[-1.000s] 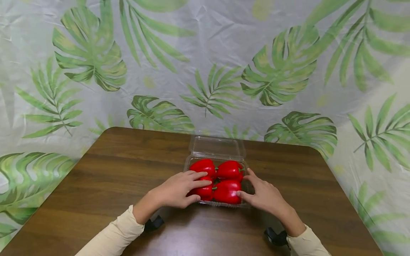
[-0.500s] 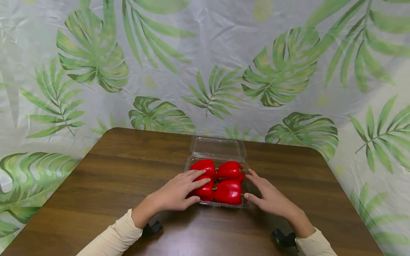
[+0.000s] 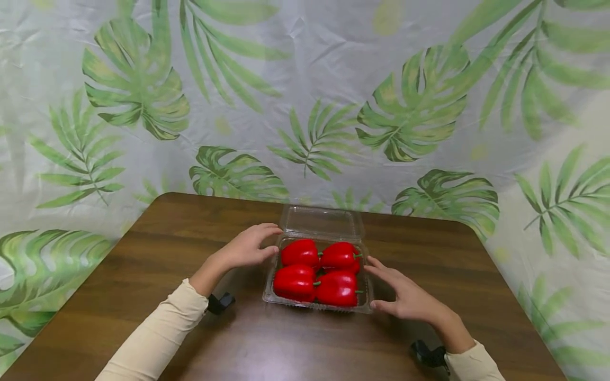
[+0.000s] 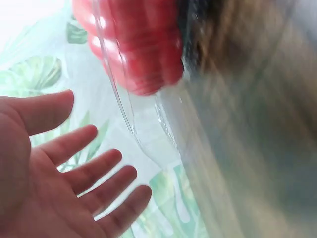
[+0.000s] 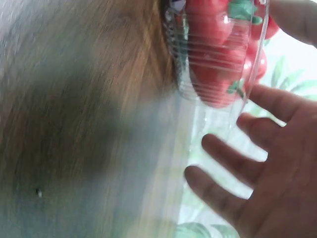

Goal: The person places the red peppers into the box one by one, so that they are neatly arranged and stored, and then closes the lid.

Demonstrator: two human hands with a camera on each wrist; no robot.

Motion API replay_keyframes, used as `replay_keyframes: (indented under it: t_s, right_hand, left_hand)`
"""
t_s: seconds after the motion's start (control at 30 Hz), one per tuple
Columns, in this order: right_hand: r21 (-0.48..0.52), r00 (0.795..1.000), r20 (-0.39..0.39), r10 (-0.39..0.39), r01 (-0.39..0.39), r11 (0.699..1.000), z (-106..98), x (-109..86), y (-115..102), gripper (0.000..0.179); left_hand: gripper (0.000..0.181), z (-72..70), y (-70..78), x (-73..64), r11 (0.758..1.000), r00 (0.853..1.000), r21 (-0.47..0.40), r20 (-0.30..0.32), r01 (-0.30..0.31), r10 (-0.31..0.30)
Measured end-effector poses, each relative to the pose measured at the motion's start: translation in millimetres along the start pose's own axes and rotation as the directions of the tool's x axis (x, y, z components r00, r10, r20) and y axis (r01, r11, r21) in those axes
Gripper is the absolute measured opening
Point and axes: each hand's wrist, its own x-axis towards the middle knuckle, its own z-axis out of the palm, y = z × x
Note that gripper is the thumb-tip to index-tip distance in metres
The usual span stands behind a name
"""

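Observation:
Several red bell peppers (image 3: pixel 295 283) with green stems lie in a clear plastic clamshell box (image 3: pixel 268 299), whose lid (image 3: pixel 324 222) is folded back. My left hand (image 3: pixel 245 246) is beside the box's back left corner, fingers extended. In the left wrist view that hand (image 4: pixel 54 193) holds nothing and stands apart from the box wall. My right hand (image 3: pixel 405 293) is at the box's right side, thumb near the front right corner. In the right wrist view, the right hand's (image 5: pixel 285 163) forefinger reaches the rim, though contact is hard to tell; the other fingers are spread.
The box stands on a brown wooden table (image 3: pixel 190 227), near its back edge. Behind hangs a pale cloth (image 3: pixel 329 69) with green leaf prints. Dark straps (image 3: pixel 221 304) are on both wrists.
My left hand has come off the left peppers and moved back and left to the box's corner. My right hand has drawn off the front right pepper, slightly to the right.

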Motion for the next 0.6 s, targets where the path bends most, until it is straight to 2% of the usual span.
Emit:
replay_keyframes:
  t_s: [0.13, 0.37, 0.5, 0.6]
  right_hand:
    - [-0.010, 1.000, -0.006, -0.010, 0.010, 1.000, 3.3, 0.2, -3.3, 0.075]
    - [-0.001, 1.000, 0.003, 0.026, -0.026, 1.000, 4.5, 1.3, -7.6, 0.075]
    - [-0.013, 0.999, 0.000, 0.033, -0.033, 0.999, 3.4, 0.1, -7.4, 0.075]
    - [-0.025, 0.999, -0.007, 0.034, -0.034, 0.999, 2.5, -0.8, -7.0, 0.074]
  left_hand:
    - [0.044, -1.1, -8.5, 8.7, 0.999, 1.000, 0.038, 0.015, 0.019, -0.020]
    - [0.045, -2.4, -24.5, 26.8, 0.992, 0.991, 0.005, 0.031, 0.128, -0.128]
    - [0.046, -7.4, -35.3, 41.9, 0.978, 0.979, -0.069, 0.057, 0.197, -0.194]
    - [0.047, -9.7, -46.6, 53.8, 0.945, 0.964, -0.196, 0.088, 0.263, -0.250]
